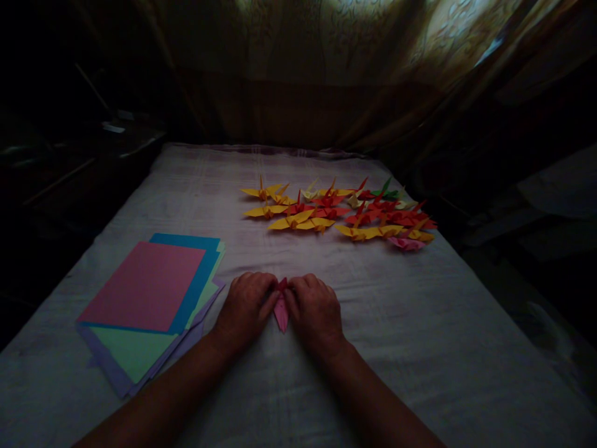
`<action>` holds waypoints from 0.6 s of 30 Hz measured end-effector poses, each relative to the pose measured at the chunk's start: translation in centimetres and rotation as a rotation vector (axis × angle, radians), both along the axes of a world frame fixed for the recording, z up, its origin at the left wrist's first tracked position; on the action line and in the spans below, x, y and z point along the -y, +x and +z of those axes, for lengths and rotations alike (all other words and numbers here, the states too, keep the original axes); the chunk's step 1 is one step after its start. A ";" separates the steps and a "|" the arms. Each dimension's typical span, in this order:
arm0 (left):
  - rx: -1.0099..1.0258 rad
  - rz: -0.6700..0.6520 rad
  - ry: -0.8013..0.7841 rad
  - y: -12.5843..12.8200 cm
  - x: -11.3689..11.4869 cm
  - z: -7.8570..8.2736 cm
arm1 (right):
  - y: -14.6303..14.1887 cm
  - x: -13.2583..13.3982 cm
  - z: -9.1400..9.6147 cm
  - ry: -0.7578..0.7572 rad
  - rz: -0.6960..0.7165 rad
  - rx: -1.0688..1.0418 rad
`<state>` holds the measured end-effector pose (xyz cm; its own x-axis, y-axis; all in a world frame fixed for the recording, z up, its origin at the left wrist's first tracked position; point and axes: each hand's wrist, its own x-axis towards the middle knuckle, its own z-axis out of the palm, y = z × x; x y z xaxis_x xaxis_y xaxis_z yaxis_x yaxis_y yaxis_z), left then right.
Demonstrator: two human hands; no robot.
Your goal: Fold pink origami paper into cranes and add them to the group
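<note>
A small pink folded paper piece (281,309) lies on the white cloth between my two hands. My left hand (245,308) has its fingers curled and pinched on the piece's left side. My right hand (314,310) is closed on its right side in the same way. Only a narrow pointed strip of the pink paper shows between the fingers. Beyond the hands lies a group of several folded paper cranes (338,211) in yellow, red, orange, green and pink.
A fanned stack of coloured paper sheets (149,292), pink on top over blue, green and lilac, lies to the left of my hands. The white cloth-covered surface (396,336) ends at dark drops left and right. A patterned curtain (326,62) hangs behind.
</note>
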<state>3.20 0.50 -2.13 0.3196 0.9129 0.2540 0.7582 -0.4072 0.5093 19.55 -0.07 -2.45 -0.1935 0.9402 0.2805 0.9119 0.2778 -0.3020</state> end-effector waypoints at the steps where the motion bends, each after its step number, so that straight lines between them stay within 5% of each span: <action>1: 0.008 0.008 -0.009 0.0 0.0 0.0 | 0.0 0.0 -0.1 -0.003 -0.002 0.000; 18: 0.012 0.044 0.012 0.4 0.0 -0.1 | -0.1 0.2 -0.3 0.058 -0.019 -0.071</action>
